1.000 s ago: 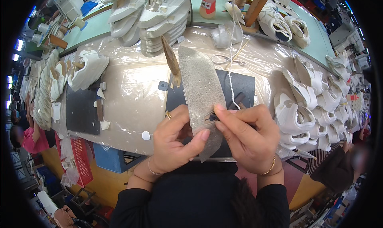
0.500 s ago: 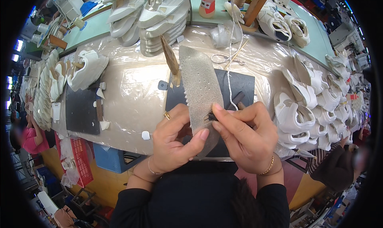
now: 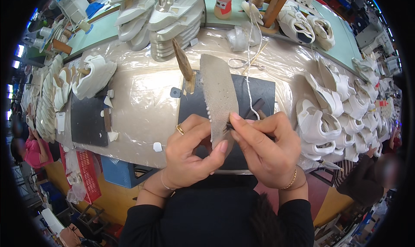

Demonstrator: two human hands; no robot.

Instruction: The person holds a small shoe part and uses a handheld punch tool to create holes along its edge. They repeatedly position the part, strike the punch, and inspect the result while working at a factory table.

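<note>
A beige-grey strip of perforated material (image 3: 219,91) with a toothed left edge stands upright in front of me, gripped low down between the thumb and fingers of my left hand (image 3: 190,149). My right hand (image 3: 272,149) pinches a small dark pronged tool (image 3: 228,126), whose tip meets the lower part of the strip; the fingertips cover most of it. Beneath both hands lies a black mat (image 3: 255,89). A white cord (image 3: 249,89) hangs down behind my right hand, beside a dark bar (image 3: 256,108) on the mat.
A wooden post (image 3: 183,61) rises at the mat's far left corner. Scissors (image 3: 246,64) lie beyond the mat. Stacked white shoe uppers stand at the back (image 3: 177,17) and right (image 3: 320,121). A second black mat (image 3: 88,121) is at left, and a bottle (image 3: 223,4) at the back.
The strip has turned in my left hand, its top shifting slightly right and down, so it looks narrower. My right hand keeps its pinch in nearly the same place.
</note>
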